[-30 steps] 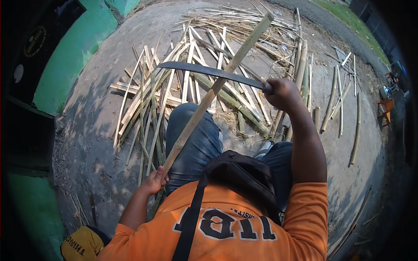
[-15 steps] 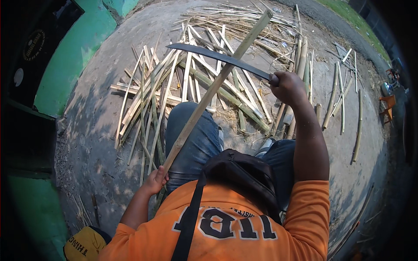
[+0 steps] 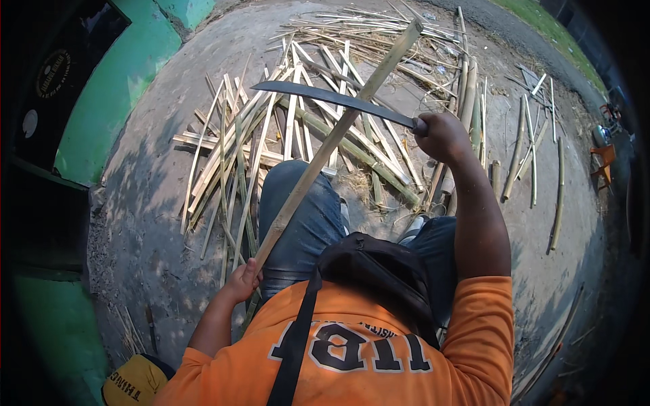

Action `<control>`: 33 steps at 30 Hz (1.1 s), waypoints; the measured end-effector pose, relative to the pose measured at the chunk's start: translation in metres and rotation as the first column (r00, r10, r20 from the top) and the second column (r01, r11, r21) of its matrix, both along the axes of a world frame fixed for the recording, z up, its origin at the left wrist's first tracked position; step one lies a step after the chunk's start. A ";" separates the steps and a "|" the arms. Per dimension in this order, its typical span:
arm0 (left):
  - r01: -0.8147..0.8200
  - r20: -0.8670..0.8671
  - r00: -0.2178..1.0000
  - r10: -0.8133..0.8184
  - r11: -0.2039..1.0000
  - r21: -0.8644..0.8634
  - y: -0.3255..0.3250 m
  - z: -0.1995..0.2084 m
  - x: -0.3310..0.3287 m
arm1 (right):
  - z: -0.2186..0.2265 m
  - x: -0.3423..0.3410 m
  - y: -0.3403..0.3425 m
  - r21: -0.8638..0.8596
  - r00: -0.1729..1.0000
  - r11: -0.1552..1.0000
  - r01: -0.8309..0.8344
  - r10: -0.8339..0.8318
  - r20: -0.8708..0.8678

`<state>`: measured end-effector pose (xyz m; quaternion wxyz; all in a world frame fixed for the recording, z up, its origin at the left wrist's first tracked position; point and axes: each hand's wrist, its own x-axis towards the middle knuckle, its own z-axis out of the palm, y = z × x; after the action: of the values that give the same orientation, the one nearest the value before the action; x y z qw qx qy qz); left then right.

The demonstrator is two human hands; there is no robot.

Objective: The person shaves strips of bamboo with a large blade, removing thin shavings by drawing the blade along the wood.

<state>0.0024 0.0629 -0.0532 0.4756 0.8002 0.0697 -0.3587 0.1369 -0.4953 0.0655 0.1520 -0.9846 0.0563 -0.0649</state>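
My left hand grips the near end of a long bamboo slat that slants up and away across my left knee. In my right hand is the handle of a long dark curved blade. The blade lies across the slat about two thirds of the way up, its tip pointing left. Whether its edge touches the slat I cannot tell. Both knees in blue jeans sit below the slat.
Many split bamboo strips lie fanned on the bare ground ahead, with thicker poles at the right. A green wall runs along the left. A black bag hangs on my chest. An orange stool stands far right.
My right hand has lifted the blade and drawn it further up the slat, tilting the tip higher. The left hand and slat have stayed in place.
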 end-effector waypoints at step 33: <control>-0.002 -0.133 0.991 -0.007 0.998 -0.061 0.001 0.005 0.007 | -0.012 -0.008 -0.028 0.140 0.981 0.990 0.011 -0.038 0.189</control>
<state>0.0098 0.0640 -0.0478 0.4938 0.7596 0.0893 -0.4138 0.1290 -0.5230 0.0538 0.2236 -0.9602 0.0580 -0.1568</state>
